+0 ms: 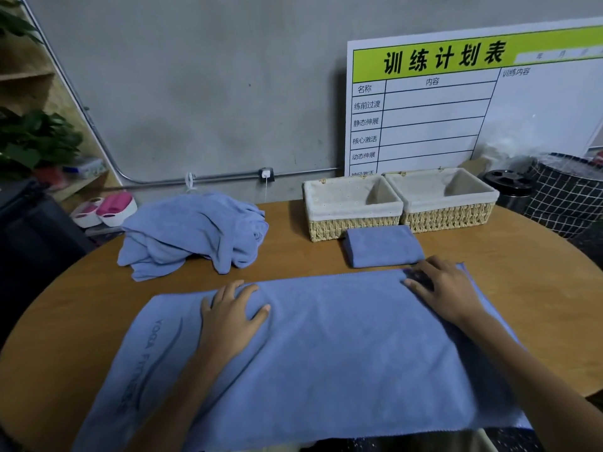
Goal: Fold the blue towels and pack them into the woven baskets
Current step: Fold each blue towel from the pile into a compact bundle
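My left hand (232,309) and right hand (440,290) press flat, apart, on the spread towel (326,353), nearer me than the baskets (399,203). Its front edge overhangs the table (538,288); a careless fold could drag it off.
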`<action>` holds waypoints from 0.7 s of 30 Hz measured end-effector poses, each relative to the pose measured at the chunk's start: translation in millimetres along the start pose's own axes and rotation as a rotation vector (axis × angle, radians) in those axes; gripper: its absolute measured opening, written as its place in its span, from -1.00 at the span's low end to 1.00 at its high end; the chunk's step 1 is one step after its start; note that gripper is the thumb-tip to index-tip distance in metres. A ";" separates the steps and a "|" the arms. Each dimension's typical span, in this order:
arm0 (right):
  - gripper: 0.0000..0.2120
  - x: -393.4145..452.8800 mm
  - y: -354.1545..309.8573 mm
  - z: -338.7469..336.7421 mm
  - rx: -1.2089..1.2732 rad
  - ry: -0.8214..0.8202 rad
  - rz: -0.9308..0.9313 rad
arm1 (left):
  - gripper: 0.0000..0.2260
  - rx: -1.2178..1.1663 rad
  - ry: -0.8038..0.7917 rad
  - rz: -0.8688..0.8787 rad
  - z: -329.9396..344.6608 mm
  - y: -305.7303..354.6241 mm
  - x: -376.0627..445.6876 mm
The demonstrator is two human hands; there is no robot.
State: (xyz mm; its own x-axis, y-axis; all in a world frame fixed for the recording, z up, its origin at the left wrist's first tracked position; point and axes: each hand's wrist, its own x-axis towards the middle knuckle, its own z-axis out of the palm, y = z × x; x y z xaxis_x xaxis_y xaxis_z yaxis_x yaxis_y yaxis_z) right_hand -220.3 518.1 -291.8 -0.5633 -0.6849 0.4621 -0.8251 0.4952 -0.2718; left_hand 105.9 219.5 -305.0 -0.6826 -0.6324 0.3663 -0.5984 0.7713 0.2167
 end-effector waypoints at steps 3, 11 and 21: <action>-0.50 12.3 11.4 -2.5 0.010 -0.032 -0.016 | -0.39 -0.038 -0.039 -0.020 1.6 11.4 4.0; -0.68 -12.5 6.2 -5.1 -0.102 -0.095 0.160 | -0.23 -0.043 -0.143 -0.060 -3.5 14.3 6.7; -0.50 -10.2 7.5 -6.9 -0.122 -0.252 0.245 | -0.11 0.063 -0.373 -0.058 -7.1 12.4 10.5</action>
State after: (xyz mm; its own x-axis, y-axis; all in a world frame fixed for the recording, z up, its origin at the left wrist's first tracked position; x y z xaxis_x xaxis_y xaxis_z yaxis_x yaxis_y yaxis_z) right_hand -220.4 532.5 -292.7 -0.7489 -0.6408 0.1689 -0.6619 0.7106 -0.2387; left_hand 94.3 223.0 -292.1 -0.7456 -0.6663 -0.0024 -0.6572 0.7349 0.1674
